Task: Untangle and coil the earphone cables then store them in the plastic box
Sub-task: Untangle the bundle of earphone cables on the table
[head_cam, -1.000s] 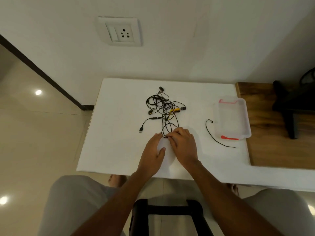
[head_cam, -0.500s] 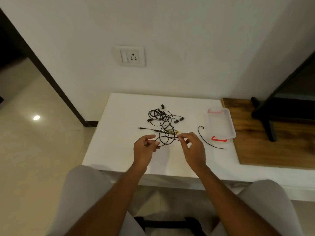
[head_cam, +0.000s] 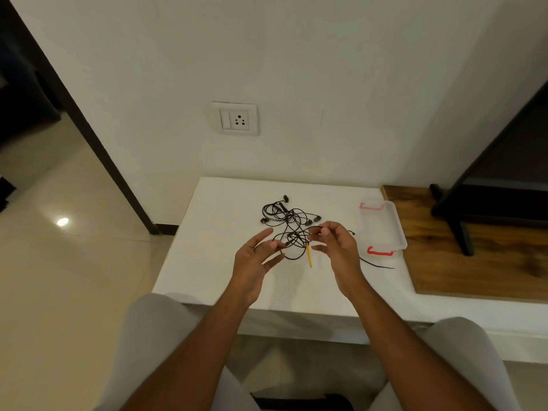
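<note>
A tangle of black earphone cables lies on the white table, its near loops lifted off the surface. My left hand pinches a black strand at the left of the lifted loops. My right hand pinches the cable at the right, thumb and forefinger together. A yellow plug end hangs down between both hands. The clear plastic box with red clips stands to the right of my right hand. A separate black cable lies in front of the box.
A wooden surface adjoins the table on the right, with a black stand on it. A wall socket is above the table. My knees are below the table's near edge.
Both hands rose from the table with part of the tangle, then moved apart, stretching the loops between them. The yellow plug now dangles. The camera tilted up.
</note>
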A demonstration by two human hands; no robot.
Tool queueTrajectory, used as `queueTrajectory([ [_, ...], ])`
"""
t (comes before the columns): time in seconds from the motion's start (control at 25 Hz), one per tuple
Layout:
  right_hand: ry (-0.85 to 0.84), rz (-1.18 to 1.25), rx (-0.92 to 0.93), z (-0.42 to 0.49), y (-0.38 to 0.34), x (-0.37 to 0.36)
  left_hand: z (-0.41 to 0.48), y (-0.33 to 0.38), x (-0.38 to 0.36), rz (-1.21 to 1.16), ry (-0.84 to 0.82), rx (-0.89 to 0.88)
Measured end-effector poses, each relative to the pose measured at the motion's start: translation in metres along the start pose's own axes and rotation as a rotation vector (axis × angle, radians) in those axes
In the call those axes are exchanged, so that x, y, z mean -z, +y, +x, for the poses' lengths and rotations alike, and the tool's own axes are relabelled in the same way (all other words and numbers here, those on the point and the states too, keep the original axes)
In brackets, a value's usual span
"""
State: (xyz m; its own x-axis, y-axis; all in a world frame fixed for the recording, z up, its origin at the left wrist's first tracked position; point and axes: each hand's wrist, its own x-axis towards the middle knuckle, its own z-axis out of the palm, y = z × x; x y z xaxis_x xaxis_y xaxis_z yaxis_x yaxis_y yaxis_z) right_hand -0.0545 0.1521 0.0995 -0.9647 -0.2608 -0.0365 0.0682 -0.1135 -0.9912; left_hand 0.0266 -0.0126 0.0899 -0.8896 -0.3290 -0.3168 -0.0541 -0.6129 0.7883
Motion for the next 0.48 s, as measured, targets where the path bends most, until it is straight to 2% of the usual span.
queueTrajectory([
  [0.12,-0.05,-0.026,0.124,0.015,-0.043,-0.017,0.003,0.03,-0.022,-0.126,-0.148,-0.104],
  [0.28,-0.116,-0.2,0.284,0.034,-0.101,-0.032,0.017,0.066,-0.05,0.017,-0.253,-0.271],
  [0.4,-0.164,-0.208,0.254,0.042,-0.124,-0.037,0.022,0.087,-0.072,0.064,-0.217,-0.341],
  [0.48,-0.125,-0.151,0.206,0.046,-0.13,-0.036,0.023,0.101,-0.084,-0.017,-0.165,-0.332],
])
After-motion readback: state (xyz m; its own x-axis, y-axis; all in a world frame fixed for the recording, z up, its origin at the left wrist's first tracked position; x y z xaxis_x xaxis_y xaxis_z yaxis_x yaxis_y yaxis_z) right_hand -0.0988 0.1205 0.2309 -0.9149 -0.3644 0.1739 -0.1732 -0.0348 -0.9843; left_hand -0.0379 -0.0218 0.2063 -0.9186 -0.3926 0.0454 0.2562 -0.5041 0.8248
